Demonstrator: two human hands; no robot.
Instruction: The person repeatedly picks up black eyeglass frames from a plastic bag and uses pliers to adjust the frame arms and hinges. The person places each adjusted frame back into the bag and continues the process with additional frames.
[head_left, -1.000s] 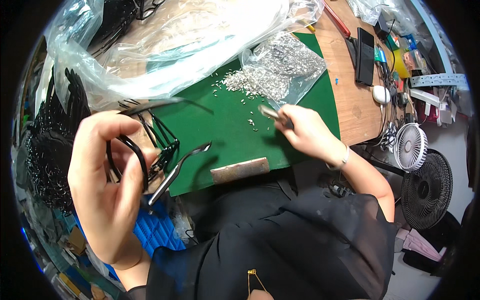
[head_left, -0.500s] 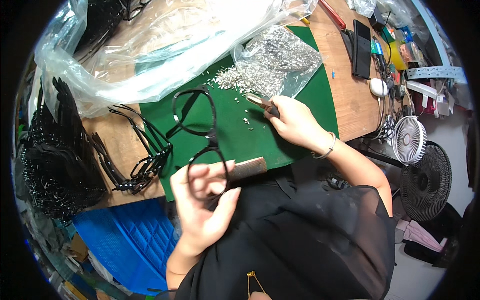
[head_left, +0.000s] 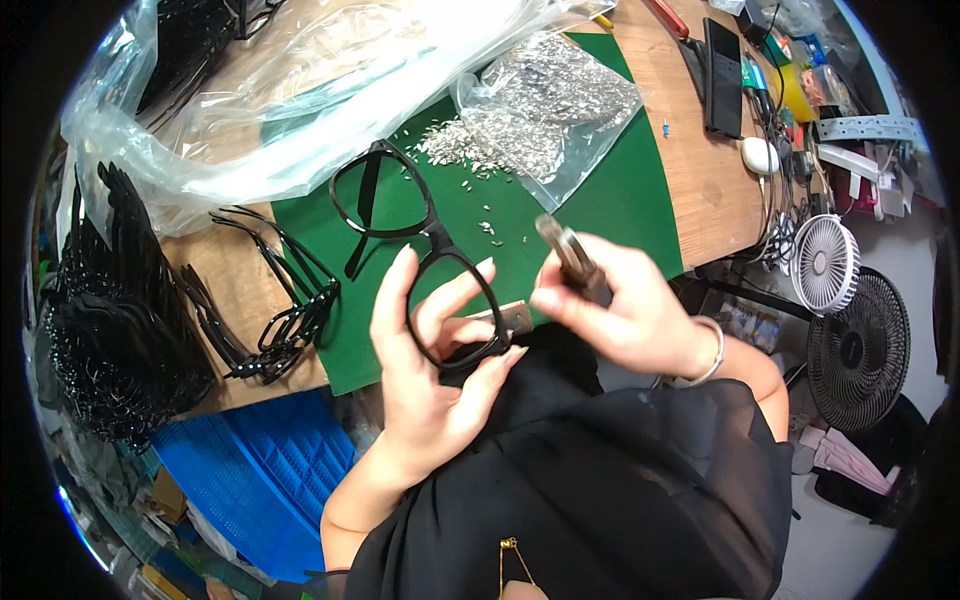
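Note:
My left hand [head_left: 425, 405] grips a black eyeglass frame [head_left: 438, 238] by its lower rim, fingers curled around it. The frame is tilted over the green mat [head_left: 375, 300], one temple arm hanging at the far left. In my right hand [head_left: 645, 310], close to the frame on its right, are pliers [head_left: 572, 256] with worn metal jaws pointing up and away. Small shiny whitish pieces [head_left: 465, 148] lie scattered on the mat, spilling from a clear plastic bag [head_left: 560, 105] full of them. Behind my left fingers, a brown textured block [head_left: 516, 316] is partly hidden.
Several black eyeglass frames [head_left: 290, 330] lie left of the mat, beside a big stack of black frames [head_left: 120, 330]. Clear plastic sheeting [head_left: 280, 150] covers the far left. A dark phone [head_left: 723, 80], cables and two fans stand right. A blue crate [head_left: 250, 480] sits below.
My right hand has drawn back toward me with the pliers, away from the scattered pieces. The eyeglass frame has turned and shifted slightly right, nearer to the pliers.

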